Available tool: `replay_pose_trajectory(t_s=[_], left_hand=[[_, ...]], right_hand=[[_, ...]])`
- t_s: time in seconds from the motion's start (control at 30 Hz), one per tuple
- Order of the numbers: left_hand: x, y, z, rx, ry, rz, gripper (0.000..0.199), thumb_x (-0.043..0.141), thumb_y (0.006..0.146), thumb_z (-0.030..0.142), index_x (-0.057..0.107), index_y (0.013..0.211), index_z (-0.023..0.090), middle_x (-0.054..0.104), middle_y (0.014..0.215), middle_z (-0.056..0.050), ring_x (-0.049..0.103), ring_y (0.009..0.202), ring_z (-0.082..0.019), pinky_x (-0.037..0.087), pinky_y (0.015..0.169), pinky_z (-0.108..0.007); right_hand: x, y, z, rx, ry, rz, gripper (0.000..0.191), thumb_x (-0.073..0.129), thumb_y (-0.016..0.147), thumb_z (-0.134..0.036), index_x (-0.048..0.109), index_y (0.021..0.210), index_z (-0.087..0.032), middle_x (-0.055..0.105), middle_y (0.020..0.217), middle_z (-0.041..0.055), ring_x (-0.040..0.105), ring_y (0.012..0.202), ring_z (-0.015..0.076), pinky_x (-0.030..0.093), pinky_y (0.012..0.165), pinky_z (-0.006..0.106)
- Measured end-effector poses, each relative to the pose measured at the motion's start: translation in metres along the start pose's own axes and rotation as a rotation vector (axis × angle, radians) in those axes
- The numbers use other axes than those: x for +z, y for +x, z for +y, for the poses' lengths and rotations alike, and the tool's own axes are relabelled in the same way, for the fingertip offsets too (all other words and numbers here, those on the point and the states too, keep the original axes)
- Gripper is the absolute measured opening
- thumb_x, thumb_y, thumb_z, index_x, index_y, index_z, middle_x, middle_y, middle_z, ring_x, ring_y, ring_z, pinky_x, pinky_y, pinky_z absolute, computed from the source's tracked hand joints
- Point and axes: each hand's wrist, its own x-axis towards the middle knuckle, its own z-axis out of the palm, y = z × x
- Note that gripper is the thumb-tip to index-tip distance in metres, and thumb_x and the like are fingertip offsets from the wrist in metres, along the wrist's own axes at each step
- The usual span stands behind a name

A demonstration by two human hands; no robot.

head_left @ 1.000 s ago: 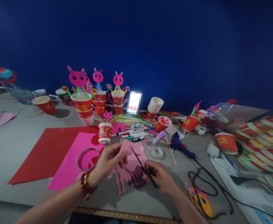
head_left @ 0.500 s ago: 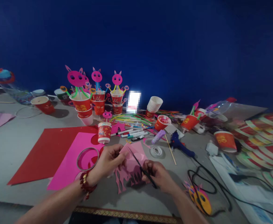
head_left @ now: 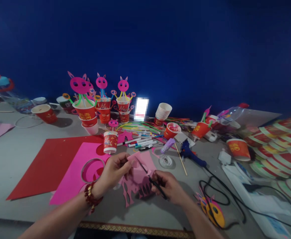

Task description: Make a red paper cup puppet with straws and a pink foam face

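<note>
My left hand (head_left: 117, 172) pinches the upper left edge of a light pink paper (head_left: 149, 161), thumb on top. Cut-out shapes hang from the paper's lower edge like strips. Black-handled scissors (head_left: 157, 188) are in my right hand (head_left: 167, 186), fingers wrapped round the handles. The blades lie over the pink paper, pointing up and left towards my left fingertips. A roll of clear tape (head_left: 165, 161) lies just beyond the paper. Left of my left hand, a larger tape ring (head_left: 84, 171) rests on a bright pink sheet (head_left: 68, 179).
A red sheet (head_left: 36, 169) lies at the left. Behind stand decorated cups (head_left: 86, 114), a small red cup (head_left: 110, 142), markers (head_left: 143, 143) and straws. At the right are a blue glue gun (head_left: 192, 156) with its black cable, a yellow cut-out (head_left: 216, 214) and stacked cups (head_left: 279, 146).
The view has shifted slightly, so most things appear a little further left. Both hands keep their hold on the paper and the scissors.
</note>
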Motion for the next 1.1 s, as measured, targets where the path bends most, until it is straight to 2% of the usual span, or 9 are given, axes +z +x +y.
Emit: replay_pose_trajectory(t_s=[0.2,0.33,0.47,0.6,0.7,0.8,0.9,1.0,1.1], left_hand=[[0.0,0.001,-0.001,0.001,-0.045,0.019,0.036,0.065,0.088,0.048,0.058,0.074,0.016,0.065,0.054,0.002,0.055,0.041,-0.007,0.042,0.043,-0.016],[0.002,0.002,0.0,-0.016,-0.08,0.07,0.039,0.069,0.085,0.05,0.055,0.071,0.016,0.064,0.052,0.002,0.053,0.039,-0.006,0.041,0.041,-0.016],[0.005,0.002,0.001,-0.015,-0.14,0.108,0.037,0.069,0.085,0.051,0.057,0.076,0.016,0.064,0.055,0.002,0.054,0.043,-0.008,0.043,0.043,-0.017],[0.011,0.0,0.002,-0.046,-0.113,0.036,0.036,0.07,0.083,0.05,0.059,0.078,0.016,0.064,0.057,0.001,0.052,0.042,-0.007,0.041,0.042,-0.018],[0.014,-0.002,0.004,-0.055,-0.076,0.026,0.037,0.068,0.084,0.05,0.058,0.073,0.016,0.062,0.055,0.002,0.05,0.041,-0.007,0.039,0.041,-0.018],[0.014,-0.002,0.004,-0.036,-0.039,0.026,0.037,0.067,0.085,0.049,0.057,0.071,0.017,0.059,0.054,0.003,0.05,0.043,-0.007,0.04,0.044,-0.018],[0.012,-0.002,0.004,-0.048,0.001,-0.031,0.038,0.066,0.086,0.051,0.056,0.072,0.017,0.058,0.054,0.003,0.049,0.042,-0.007,0.04,0.043,-0.018],[0.012,-0.002,0.003,-0.065,0.027,-0.075,0.039,0.065,0.085,0.053,0.057,0.074,0.016,0.057,0.054,0.003,0.049,0.042,-0.007,0.039,0.041,-0.017],[0.012,-0.003,0.004,-0.061,0.028,-0.068,0.04,0.066,0.084,0.053,0.057,0.072,0.016,0.055,0.053,0.004,0.048,0.042,-0.007,0.039,0.042,-0.017]], right_hand=[[0.001,-0.001,-0.003,-0.011,-0.012,-0.001,0.052,0.077,0.07,-0.059,0.041,0.065,-0.022,0.045,0.057,-0.0065,0.037,0.051,0.009,0.029,0.047,0.021],[0.002,0.0,-0.003,-0.006,-0.02,-0.013,0.052,0.077,0.071,-0.057,0.04,0.062,-0.022,0.045,0.054,-0.0066,0.038,0.05,0.0091,0.029,0.047,0.021],[0.005,0.001,0.002,0.007,0.024,0.018,0.05,0.077,0.072,-0.055,0.039,0.064,-0.023,0.045,0.055,-0.0064,0.041,0.05,0.0097,0.031,0.047,0.022],[0.005,0.001,0.005,0.011,0.052,0.022,0.049,0.076,0.071,-0.054,0.04,0.065,-0.023,0.045,0.055,-0.0066,0.041,0.049,0.0095,0.033,0.047,0.021],[0.006,0.0,0.005,0.013,0.059,0.021,0.048,0.076,0.07,-0.054,0.04,0.065,-0.023,0.044,0.054,-0.0068,0.04,0.049,0.0091,0.032,0.046,0.021],[0.008,0.0,0.002,0.047,0.071,0.018,0.046,0.077,0.07,-0.048,0.039,0.064,-0.023,0.044,0.053,-0.0073,0.042,0.049,0.0091,0.032,0.046,0.02],[0.009,0.0,0.0,0.063,0.057,0.014,0.045,0.079,0.069,-0.044,0.04,0.064,-0.023,0.047,0.054,-0.0071,0.043,0.05,0.0094,0.032,0.047,0.02],[0.008,0.0,-0.002,0.042,0.028,0.015,0.046,0.08,0.068,-0.046,0.041,0.063,-0.022,0.047,0.056,-0.0064,0.041,0.052,0.0093,0.032,0.047,0.02],[0.008,0.0,-0.005,0.03,0.037,0.002,0.05,0.079,0.068,-0.052,0.04,0.063,-0.022,0.045,0.056,-0.0068,0.039,0.051,0.0089,0.032,0.048,0.02]])
